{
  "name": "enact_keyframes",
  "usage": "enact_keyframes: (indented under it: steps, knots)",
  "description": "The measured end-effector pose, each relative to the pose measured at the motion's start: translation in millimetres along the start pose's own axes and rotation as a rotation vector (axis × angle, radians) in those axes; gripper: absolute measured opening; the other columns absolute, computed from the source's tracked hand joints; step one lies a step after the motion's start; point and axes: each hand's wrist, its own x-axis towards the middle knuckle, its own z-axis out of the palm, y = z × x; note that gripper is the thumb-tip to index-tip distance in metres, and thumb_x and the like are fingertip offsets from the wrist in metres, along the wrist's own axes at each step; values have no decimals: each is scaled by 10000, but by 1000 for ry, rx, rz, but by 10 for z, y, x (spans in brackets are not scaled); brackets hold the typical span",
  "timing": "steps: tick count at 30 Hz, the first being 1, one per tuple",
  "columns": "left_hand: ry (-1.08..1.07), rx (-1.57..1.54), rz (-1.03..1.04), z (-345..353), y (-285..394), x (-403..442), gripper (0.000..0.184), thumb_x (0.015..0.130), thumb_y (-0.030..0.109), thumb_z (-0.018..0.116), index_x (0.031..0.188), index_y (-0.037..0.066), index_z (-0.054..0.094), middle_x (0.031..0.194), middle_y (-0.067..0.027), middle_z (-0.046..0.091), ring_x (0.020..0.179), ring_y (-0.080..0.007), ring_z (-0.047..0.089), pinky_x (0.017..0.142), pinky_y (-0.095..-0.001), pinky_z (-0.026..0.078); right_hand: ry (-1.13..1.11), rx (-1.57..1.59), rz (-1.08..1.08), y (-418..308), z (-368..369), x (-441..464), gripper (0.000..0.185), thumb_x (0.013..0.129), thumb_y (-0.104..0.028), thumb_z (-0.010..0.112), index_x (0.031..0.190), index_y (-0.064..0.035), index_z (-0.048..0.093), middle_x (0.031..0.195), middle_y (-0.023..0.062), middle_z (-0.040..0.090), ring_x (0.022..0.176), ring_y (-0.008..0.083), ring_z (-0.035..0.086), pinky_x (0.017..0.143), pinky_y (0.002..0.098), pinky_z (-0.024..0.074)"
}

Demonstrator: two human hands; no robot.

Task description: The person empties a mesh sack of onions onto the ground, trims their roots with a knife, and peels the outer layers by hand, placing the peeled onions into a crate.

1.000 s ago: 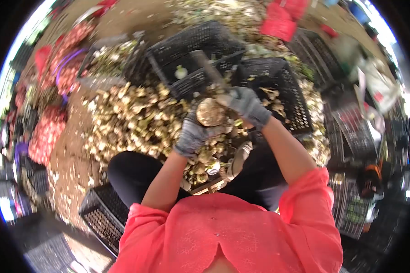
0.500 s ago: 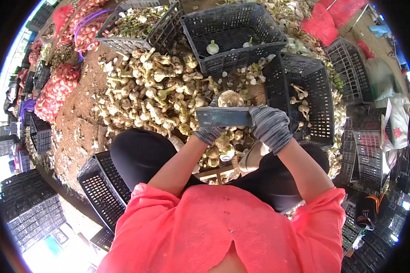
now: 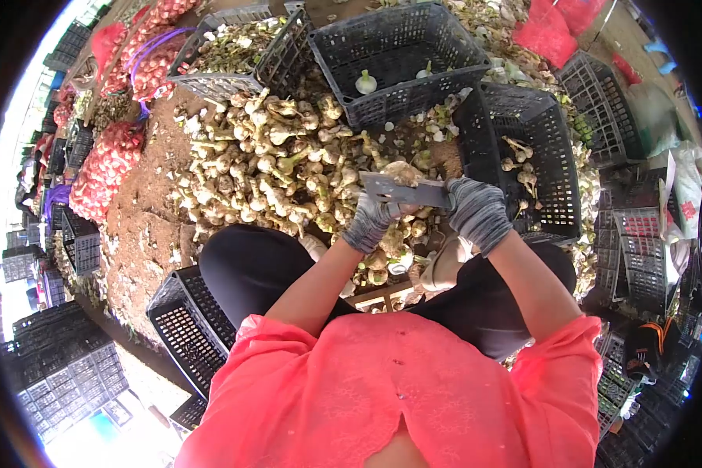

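Note:
In the head view my right hand (image 3: 477,212), in a grey striped glove, is closed around the handle of a broad-bladed knife (image 3: 402,190). Its flat blade reaches left across the front of my left hand (image 3: 366,224), which wears a matching glove. Just beyond the blade shows the top of a garlic bulb (image 3: 402,171), gripped in the left hand; the blade covers most of the bulb and the left fingertips. A large heap of untrimmed garlic (image 3: 265,160) with stems lies in front of both hands.
A black crate (image 3: 402,105) at the front contains two pale trimmed bulbs. Right of it, another crate (image 3: 558,168) has several stemmed pieces. A crate of leafy scraps (image 3: 218,82) stands at the back left, near red mesh sacks (image 3: 109,168). One more crate (image 3: 187,324) is beside my left knee.
The knife blade has tilted, its left end now higher, and covers the bulb differently. Both hands keep their hold. The whole view has shifted slightly.

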Motion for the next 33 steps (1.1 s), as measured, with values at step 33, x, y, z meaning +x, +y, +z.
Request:
enact_keyframes:
  steps: [33]
  knots:
    - [4, 1548, -154, 145, 717, -143, 617, 666, 297, 584, 1198, 78, 363, 1170, -162, 419, 1032, -302, 452, 846, -372, 387, -296, 18, 351, 755, 41, 75, 246, 690, -224, 570, 887, -78, 592, 913, 156, 583, 875, 275, 555, 744, 349, 456]
